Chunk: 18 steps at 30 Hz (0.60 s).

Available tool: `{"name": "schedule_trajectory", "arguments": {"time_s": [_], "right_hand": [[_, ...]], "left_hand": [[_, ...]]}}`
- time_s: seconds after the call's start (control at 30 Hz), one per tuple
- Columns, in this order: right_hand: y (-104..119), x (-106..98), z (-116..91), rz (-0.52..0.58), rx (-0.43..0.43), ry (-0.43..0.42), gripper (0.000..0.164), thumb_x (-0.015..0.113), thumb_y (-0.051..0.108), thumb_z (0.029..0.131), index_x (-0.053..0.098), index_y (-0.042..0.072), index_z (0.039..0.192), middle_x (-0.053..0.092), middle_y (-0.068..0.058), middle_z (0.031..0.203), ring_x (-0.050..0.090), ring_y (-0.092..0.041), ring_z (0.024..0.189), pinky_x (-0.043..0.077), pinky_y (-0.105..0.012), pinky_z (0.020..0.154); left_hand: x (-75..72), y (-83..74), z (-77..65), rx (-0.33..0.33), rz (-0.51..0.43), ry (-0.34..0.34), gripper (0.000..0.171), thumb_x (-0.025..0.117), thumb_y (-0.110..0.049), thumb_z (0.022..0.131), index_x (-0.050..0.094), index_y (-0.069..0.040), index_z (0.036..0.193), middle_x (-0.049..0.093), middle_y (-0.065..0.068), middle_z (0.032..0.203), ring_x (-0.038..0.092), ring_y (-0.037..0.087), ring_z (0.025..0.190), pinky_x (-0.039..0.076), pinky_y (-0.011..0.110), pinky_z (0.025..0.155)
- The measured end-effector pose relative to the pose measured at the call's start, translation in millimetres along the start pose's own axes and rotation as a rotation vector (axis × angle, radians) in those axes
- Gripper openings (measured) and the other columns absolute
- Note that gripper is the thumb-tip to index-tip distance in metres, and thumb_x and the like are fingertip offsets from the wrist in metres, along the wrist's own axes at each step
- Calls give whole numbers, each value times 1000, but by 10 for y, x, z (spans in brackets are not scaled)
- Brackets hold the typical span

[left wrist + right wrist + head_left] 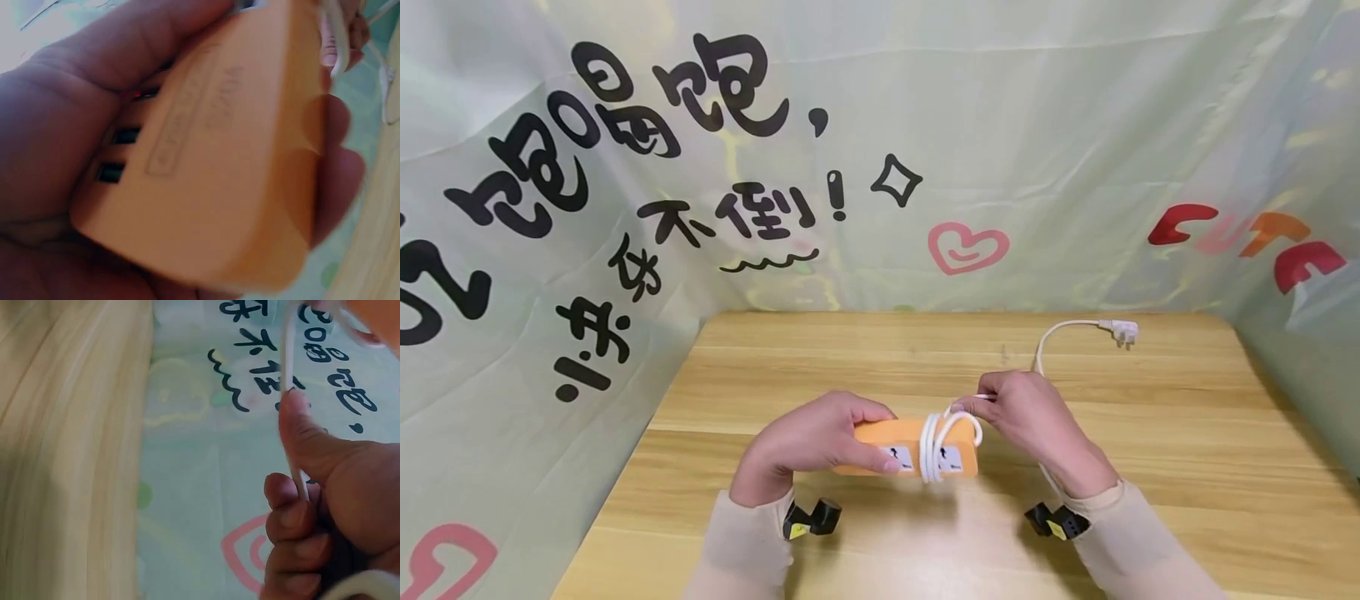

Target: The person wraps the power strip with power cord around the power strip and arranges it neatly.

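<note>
An orange power strip [891,431] with white socket faces is gripped at its left end by my left hand [820,437], thumb across the front. In the left wrist view the strip [206,156] shows a row of USB ports, with fingertips behind its far edge. White cord [929,450] is wound in a few turns round the strip's right part. My right hand [1030,417] pinches the cord just right of the strip; in the right wrist view the cord [287,356] runs between thumb and curled fingers.
The cord's free end trails behind the right hand to a white plug [1123,332] lying near the back of the wooden table [760,358]. A printed cloth [1037,150] hangs behind and at both sides. Black wrist cameras sit on both sleeves.
</note>
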State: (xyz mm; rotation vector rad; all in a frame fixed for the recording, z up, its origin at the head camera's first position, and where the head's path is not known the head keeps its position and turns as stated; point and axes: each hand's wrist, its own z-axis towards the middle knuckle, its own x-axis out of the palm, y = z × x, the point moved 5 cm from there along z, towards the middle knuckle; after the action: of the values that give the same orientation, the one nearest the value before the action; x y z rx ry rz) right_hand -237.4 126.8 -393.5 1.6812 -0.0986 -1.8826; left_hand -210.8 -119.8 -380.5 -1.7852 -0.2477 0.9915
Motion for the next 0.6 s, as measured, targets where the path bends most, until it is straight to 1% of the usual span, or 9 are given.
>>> {"name": "schedule_trajectory", "arguments": {"time_s": [0.07,0.1,0.17,0.23,0.3,0.4,0.47,0.53,0.6], "right_hand": [[20,17,4,43,-21,20,28,77,32,97,65,23,73,54,10,65,46,-9,60,39,-30,59],[33,21,4,60,-34,20,24,77,30,98,68,23,77,58,11,68,48,-9,62,41,-30,60],[42,24,2,71,-55,5,19,75,28,99,70,24,81,61,11,73,50,-8,64,43,-29,62],[61,14,-1,60,-87,-49,17,77,29,97,70,25,82,60,12,74,50,-7,64,43,-29,63],[87,-6,-9,39,-124,-127,20,80,31,93,68,26,78,59,14,72,49,-5,61,43,-28,61],[140,-43,-36,11,-186,-253,25,87,32,86,66,25,73,56,15,68,45,-2,58,40,-25,57],[188,-61,-61,15,-222,-309,26,90,29,82,66,24,72,56,15,67,45,0,57,40,-24,55],[238,-74,-86,37,-240,-337,26,92,25,81,67,24,72,57,15,67,45,1,57,40,-23,54],[292,-86,-111,61,-247,-345,25,93,23,80,69,23,72,59,15,68,47,2,58,42,-22,55]], "left_hand": [[54,5,27,-1,36,32,17,87,-28,86,79,-24,100,65,-13,78,51,3,66,44,20,63],[81,6,40,-4,56,45,16,87,-28,85,79,-26,99,64,-15,76,51,3,64,43,20,62],[133,2,76,-3,95,59,15,87,-28,85,79,-26,97,63,-16,74,50,2,63,43,19,61],[179,-9,108,-1,140,64,14,87,-29,84,78,-26,94,61,-17,72,49,1,62,42,19,60],[219,-24,135,-1,204,58,13,87,-30,84,75,-27,90,59,-18,70,48,1,62,41,19,60],[261,-34,164,-25,304,25,15,87,-31,84,72,-26,86,56,-17,69,47,2,62,40,20,60],[273,-33,173,-59,365,-11,17,87,-31,83,70,-27,83,56,-16,68,47,3,61,40,21,60],[273,-27,177,-99,401,-50,19,87,-32,82,68,-27,81,57,-15,68,48,4,61,42,22,60],[265,-16,178,-143,420,-86,20,87,-32,82,68,-26,80,56,-14,67,49,6,60,42,24,59]]}}
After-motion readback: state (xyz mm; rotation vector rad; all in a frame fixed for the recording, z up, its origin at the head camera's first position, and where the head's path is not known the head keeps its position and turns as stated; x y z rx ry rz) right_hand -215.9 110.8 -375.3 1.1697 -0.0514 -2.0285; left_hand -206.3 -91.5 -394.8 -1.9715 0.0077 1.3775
